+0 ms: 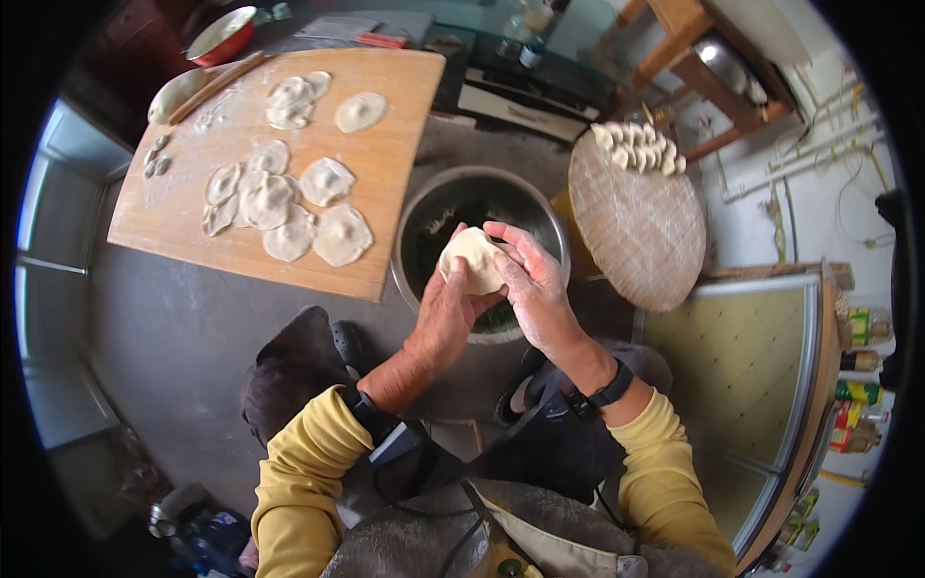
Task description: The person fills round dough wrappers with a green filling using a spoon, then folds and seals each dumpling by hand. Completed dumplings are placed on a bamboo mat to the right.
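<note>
Between my left hand (443, 311) and my right hand (538, 296) is a pale round dough wrapper (471, 259). Both thumbs rest on its upper face, and the other fingers support it from behind. Whether filling lies inside cannot be seen. Directly below the hands stands a large metal basin (410, 289), with a dark green chopped mix (498, 316) partly hidden by them. White flour dusts my right hand.
To the left, a wooden board (181, 217) bears several flat wrappers (343, 235), a rolling pin (217, 87), a dough lump (177, 94) and small dough pieces (154, 159). On the right, a floured round board (639, 224) carries rows of shaped dumplings (639, 148).
</note>
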Action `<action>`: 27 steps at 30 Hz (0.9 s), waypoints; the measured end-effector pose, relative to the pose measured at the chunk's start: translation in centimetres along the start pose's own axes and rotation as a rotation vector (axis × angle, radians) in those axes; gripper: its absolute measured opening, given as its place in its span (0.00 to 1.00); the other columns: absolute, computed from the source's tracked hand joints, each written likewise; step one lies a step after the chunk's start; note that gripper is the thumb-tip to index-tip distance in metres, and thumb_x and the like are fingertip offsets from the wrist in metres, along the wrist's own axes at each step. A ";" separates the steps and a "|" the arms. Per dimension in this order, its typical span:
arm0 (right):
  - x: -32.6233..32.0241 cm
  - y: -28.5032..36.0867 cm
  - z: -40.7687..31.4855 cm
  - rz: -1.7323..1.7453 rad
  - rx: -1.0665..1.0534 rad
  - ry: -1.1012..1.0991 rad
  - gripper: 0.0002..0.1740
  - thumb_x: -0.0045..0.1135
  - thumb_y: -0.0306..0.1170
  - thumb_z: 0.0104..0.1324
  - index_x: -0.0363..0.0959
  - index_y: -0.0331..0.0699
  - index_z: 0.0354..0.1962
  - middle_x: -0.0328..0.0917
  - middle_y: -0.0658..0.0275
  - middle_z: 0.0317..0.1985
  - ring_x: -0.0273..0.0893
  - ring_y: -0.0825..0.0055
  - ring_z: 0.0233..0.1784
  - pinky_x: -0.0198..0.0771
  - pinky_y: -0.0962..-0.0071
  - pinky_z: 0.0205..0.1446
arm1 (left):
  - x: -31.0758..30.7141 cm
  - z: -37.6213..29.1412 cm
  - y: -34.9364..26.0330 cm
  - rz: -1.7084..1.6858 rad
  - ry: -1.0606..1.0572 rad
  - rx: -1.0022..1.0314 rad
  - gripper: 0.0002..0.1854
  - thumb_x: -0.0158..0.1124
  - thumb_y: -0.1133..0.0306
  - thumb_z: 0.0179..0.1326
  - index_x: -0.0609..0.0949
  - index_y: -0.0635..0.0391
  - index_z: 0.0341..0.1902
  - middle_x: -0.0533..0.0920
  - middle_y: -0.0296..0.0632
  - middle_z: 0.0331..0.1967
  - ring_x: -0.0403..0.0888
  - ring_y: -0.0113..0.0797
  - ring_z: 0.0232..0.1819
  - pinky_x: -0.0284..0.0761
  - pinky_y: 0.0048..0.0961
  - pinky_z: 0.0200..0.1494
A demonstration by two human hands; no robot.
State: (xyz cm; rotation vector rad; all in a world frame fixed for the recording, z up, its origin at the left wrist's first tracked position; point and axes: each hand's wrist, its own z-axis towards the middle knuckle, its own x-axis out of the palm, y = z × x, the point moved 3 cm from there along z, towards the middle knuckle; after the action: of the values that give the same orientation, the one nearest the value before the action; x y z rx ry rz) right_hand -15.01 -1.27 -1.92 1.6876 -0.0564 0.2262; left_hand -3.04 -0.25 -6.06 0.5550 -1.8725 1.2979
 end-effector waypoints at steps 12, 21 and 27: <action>-7.1 -9.3 -1.8 -0.928 -0.218 0.253 0.20 0.67 0.33 0.56 0.77 0.34 0.45 0.78 0.53 0.39 0.78 0.55 0.45 0.75 0.59 0.50 | -6.8 2.5 -0.2 0.379 -0.264 -0.106 0.17 0.58 0.70 0.70 0.75 0.61 0.60 0.82 0.47 0.51 0.83 0.43 0.53 0.81 0.37 0.54; -2.7 -13.7 -3.4 -1.253 -0.382 0.402 0.19 0.67 0.34 0.52 0.75 0.36 0.40 0.73 0.59 0.35 0.72 0.63 0.39 0.72 0.65 0.44 | -8.8 1.7 -1.1 0.508 -0.329 -0.138 0.18 0.63 0.70 0.66 0.76 0.62 0.58 0.82 0.41 0.49 0.79 0.30 0.52 0.72 0.28 0.57; -12.6 -10.2 0.9 -0.681 -0.196 -0.184 0.10 0.55 0.29 0.71 0.79 0.31 0.42 0.80 0.59 0.38 0.81 0.73 0.39 0.76 0.75 0.45 | -9.2 1.2 -0.3 0.298 -0.315 -0.192 0.20 0.63 0.72 0.66 0.73 0.61 0.60 0.81 0.45 0.52 0.81 0.39 0.54 0.77 0.37 0.57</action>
State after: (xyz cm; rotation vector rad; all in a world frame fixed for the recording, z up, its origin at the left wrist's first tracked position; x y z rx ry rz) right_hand -25.52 -2.00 -14.29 1.4389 0.3456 -0.4330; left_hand 2.27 -2.18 -13.39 0.4075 -2.3849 1.2504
